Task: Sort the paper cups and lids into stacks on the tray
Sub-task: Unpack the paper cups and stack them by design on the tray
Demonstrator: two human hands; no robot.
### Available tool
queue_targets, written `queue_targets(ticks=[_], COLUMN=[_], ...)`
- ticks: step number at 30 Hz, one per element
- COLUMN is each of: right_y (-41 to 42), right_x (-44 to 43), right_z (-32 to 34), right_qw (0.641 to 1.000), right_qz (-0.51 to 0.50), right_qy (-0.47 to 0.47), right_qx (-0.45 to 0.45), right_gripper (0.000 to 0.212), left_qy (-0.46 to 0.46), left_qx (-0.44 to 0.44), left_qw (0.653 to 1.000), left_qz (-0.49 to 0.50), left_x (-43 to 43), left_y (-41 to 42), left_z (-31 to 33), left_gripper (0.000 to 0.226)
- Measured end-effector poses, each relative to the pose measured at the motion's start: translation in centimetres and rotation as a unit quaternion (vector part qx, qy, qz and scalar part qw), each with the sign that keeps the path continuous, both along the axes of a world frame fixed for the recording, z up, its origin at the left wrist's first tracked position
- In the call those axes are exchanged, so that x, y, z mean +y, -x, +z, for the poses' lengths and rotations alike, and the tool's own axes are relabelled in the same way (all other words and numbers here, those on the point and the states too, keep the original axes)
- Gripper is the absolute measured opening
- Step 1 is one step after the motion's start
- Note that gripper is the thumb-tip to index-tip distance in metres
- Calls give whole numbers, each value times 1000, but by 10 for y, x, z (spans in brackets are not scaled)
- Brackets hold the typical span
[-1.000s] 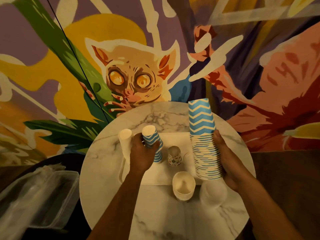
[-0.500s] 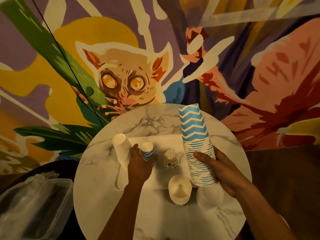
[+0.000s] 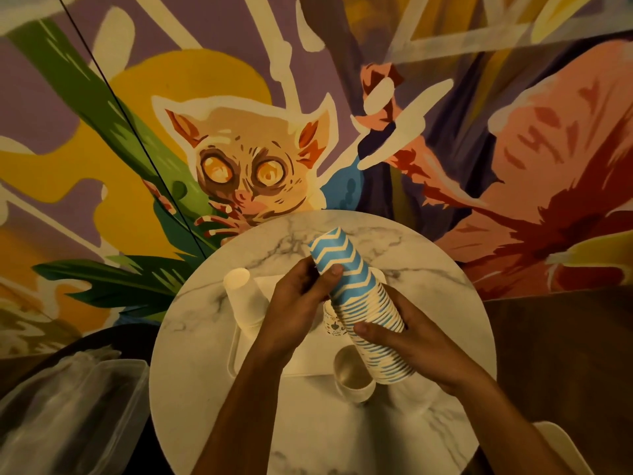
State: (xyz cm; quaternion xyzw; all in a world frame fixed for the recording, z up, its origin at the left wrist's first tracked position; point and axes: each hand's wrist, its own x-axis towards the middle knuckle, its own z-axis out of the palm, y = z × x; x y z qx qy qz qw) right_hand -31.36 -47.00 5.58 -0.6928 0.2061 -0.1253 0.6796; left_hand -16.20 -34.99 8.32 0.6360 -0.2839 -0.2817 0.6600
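Both my hands held a tall stack of blue zigzag paper cups (image 3: 359, 299) above the round marble table (image 3: 308, 433). The stack was tilted, its long axis running from 11 o'clock down to 5 o'clock. The closed bottom of the outermost cup pointed away from me toward 11 o'clock, and the open rims faced back toward 5 o'clock.

My left hand (image 3: 298, 306) gripped the upper, narrow end, with the thumb pressed on the zigzag print and the fingers curled round the far side. My right hand (image 3: 414, 341) clasped the lower, wider end, with the thumb laid across the packed rims and the fingers wrapped behind.

The stack hung over the near right part of the pale tray (image 3: 235, 351) without touching it. At the tray's 10 o'clock corner stood a stack of plain white cups (image 3: 244, 298), upside down. A small patterned cup (image 3: 333, 326) showed just under the blue stack, between my hands. At the tray's 5 o'clock edge a single white cup (image 3: 352, 373) stood mouth up.

A clear plastic box (image 3: 72, 409) sat off the table at 8 o'clock, below a painted wall (image 3: 513, 132).
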Motion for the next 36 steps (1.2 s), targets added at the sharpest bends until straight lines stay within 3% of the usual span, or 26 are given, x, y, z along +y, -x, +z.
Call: queue_targets(ticks=[4,15,20,23,29,36], right_y=[5,10,8,6,6,6], right_x=[1,-6,-13,-14,-17,-22], right_z=[-2,-5,-5,-5,-9,-12], right_qw=[1000,996,995,996,996,996], right_qz=[-6,-39,-76,-73,-69,-66], right_qy=[19,74,59,56,54,57], right_qx=[1,6,-10,-11,3,7], right_gripper=[59,61,63,63,67,70], left_qy=[6,99,-26,-104,-162,-215], left_qx=[-6,-26,-81,-115,-134,-143], left_qw=[1000,967,964,958,949,939], left_qz=[23,235,251,242,234,227], left_x=[-4,2,1,-5,-15,-18], left_y=[4,-41,-75,-79,-84,-81], left_z=[2,21,-28,-61,-102,-113], left_gripper=[35,46,62,61,57,71])
